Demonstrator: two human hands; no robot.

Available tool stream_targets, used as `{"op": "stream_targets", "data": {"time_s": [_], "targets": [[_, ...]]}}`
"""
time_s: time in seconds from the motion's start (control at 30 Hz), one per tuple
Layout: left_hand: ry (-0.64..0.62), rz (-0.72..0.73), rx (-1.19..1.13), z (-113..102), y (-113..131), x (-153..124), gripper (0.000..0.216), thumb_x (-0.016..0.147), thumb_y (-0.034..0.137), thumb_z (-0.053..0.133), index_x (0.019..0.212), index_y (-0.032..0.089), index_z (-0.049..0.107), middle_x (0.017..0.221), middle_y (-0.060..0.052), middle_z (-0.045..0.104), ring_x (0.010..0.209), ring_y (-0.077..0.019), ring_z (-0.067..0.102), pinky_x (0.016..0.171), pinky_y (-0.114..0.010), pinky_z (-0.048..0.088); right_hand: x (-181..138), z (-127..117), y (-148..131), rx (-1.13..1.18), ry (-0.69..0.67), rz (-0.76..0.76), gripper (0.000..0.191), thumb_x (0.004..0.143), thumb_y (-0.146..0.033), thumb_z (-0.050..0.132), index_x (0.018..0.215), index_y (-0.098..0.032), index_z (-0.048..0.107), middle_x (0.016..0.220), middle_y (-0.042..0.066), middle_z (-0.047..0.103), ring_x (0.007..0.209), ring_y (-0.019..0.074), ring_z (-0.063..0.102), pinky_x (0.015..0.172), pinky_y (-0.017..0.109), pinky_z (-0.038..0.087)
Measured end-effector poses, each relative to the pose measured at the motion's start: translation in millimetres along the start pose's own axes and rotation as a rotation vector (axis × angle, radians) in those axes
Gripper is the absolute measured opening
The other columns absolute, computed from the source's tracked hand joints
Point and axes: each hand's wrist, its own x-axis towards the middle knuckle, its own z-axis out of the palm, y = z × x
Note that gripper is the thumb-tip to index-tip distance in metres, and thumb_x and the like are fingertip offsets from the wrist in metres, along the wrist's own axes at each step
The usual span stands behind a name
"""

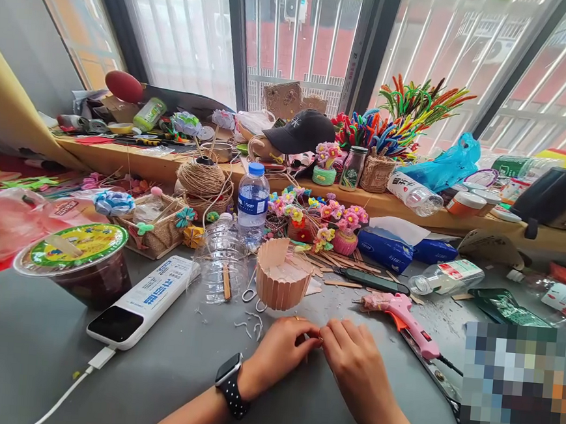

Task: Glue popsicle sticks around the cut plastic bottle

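My left hand (279, 352), with a black watch on the wrist, and my right hand (352, 361) meet low on the grey table (32, 349). Their fingertips pinch together on a thin, small piece that I cannot make out, maybe a strand of twine. Just beyond the hands stands a small basket of wooden craft sticks (281, 278). Scissors (251, 294) lie to its left. A pink glue gun (402, 316) lies to the right of my right hand. Twine scraps (250, 326) are scattered ahead of my left hand.
A white power bank (146, 300) with its cable lies left, beside a sealed cup (76, 261). A water bottle (253, 202), a cut clear bottle (220, 259), a twine spool (202, 179) and pipe-cleaner flowers (326, 219) crowd the back. The window ledge (121, 153) holds a cap, jars and more clutter.
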Motion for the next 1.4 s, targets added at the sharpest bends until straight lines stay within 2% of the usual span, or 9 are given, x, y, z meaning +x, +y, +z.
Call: {"op": "stream_targets", "data": {"time_s": [0.37, 0.6, 0.67, 0.77, 0.87, 0.93, 1.13, 1.27, 1.4], "targets": [[0.057, 0.076, 0.044, 3, 1, -2, 0.019, 0.081, 0.02, 0.048, 0.088, 0.019, 0.065, 0.074, -0.001, 0.065, 0.064, -0.0114, 0.056, 0.061, -0.02, 0.042, -2, -1, 2, 0.066, 0.053, 0.053, 0.028, 0.082, -0.007, 0.034, 0.063, -0.017, 0.051, 0.062, 0.002, 0.05, 0.061, 0.0164, 0.039, 0.058, 0.029, 0.024], [0.53, 0.445, 0.306, -28, 27, -9, 0.022, 0.079, 0.018, 0.051, 0.1, 0.015, 0.057, 0.085, -0.006, 0.063, 0.079, -0.0145, 0.057, 0.074, -0.026, 0.046, -1, -20, 25, 0.201, 0.099, 0.22, 0.014, 0.08, -0.016, 0.046, 0.068, -0.017, 0.053, 0.065, 0.002, 0.052, 0.067, 0.0159, 0.046, 0.063, 0.028, 0.032], [0.6, 0.403, 0.439, -43, 40, -3, 0.022, 0.079, 0.019, 0.052, 0.1, 0.015, 0.056, 0.091, -0.007, 0.062, 0.087, -0.0172, 0.056, 0.08, -0.03, 0.045, 4, -29, 37, 0.236, 0.103, 0.279, 0.011, 0.079, -0.02, 0.049, 0.07, -0.018, 0.054, 0.067, 0.002, 0.053, 0.07, 0.016, 0.048, 0.065, 0.028, 0.034], [0.485, 0.098, 0.639, -58, 56, 14, 0.028, 0.075, 0.03, 0.057, 0.099, 0.014, 0.056, 0.097, -0.01, 0.06, 0.092, -0.0245, 0.055, 0.078, -0.037, 0.045, 18, -44, 52, 0.302, 0.095, 0.383, 0.011, 0.078, -0.026, 0.052, 0.07, -0.019, 0.054, 0.07, 0.002, 0.055, 0.07, 0.0149, 0.048, 0.065, 0.027, 0.036], [0.205, -0.265, 0.703, -60, 65, 37, 0.03, 0.072, 0.035, 0.06, 0.089, 0.009, 0.061, 0.09, -0.015, 0.063, 0.09, -0.0299, 0.057, 0.075, -0.04, 0.045, 38, -57, 63, 0.332, 0.129, 0.481, 0.013, 0.075, -0.031, 0.055, 0.068, -0.019, 0.054, 0.069, 0.001, 0.055, 0.069, 0.0142, 0.048, 0.064, 0.027, 0.037], [0.173, -0.342, 0.675, -57, 65, 50, 0.021, 0.071, 0.028, 0.061, 0.079, 0.008, 0.063, 0.081, -0.017, 0.064, 0.08, -0.0299, 0.061, 0.068, -0.038, 0.046, 51, -63, 67, 0.333, 0.176, 0.545, 0.015, 0.072, -0.033, 0.058, 0.067, -0.019, 0.055, 0.068, 0.0, 0.055, 0.065, 0.0135, 0.046, 0.061, 0.026, 0.036], [0.207, -0.289, 0.448, -65, 54, 65, 0.006, 0.062, 0.01, 0.057, 0.058, 0.01, 0.061, 0.068, -0.015, 0.063, 0.076, -0.0291, 0.061, 0.063, -0.034, 0.043, 70, -68, 75, 0.412, 0.283, 0.758, 0.022, 0.07, -0.041, 0.058, 0.07, -0.019, 0.059, 0.06, -0.002, 0.049, 0.051, 0.0097, 0.035, 0.05, 0.025, 0.028], [0.234, -0.239, 0.366, -92, 50, 59, 0.019, 0.063, 0.027, 0.058, 0.05, 0.013, 0.055, 0.064, -0.011, 0.06, 0.072, -0.0266, 0.058, 0.059, -0.03, 0.04, 63, -66, 83, 0.461, 0.29, 0.816, 0.025, 0.07, -0.043, 0.057, 0.07, -0.019, 0.06, 0.057, -0.002, 0.046, 0.05, 0.0092, 0.033, 0.049, 0.025, 0.027], [0.129, -0.196, 0.23, -112, 44, 53, 0.037, 0.067, 0.049, 0.053, 0.065, 0.012, 0.057, 0.069, -0.005, 0.06, 0.065, -0.0181, 0.053, 0.053, -0.024, 0.035, 55, -67, 91, 0.468, 0.318, 0.872, 0.027, 0.069, -0.046, 0.057, 0.071, -0.019, 0.06, 0.057, -0.002, 0.046, 0.05, 0.009, 0.032, 0.049, 0.025, 0.027]]}}
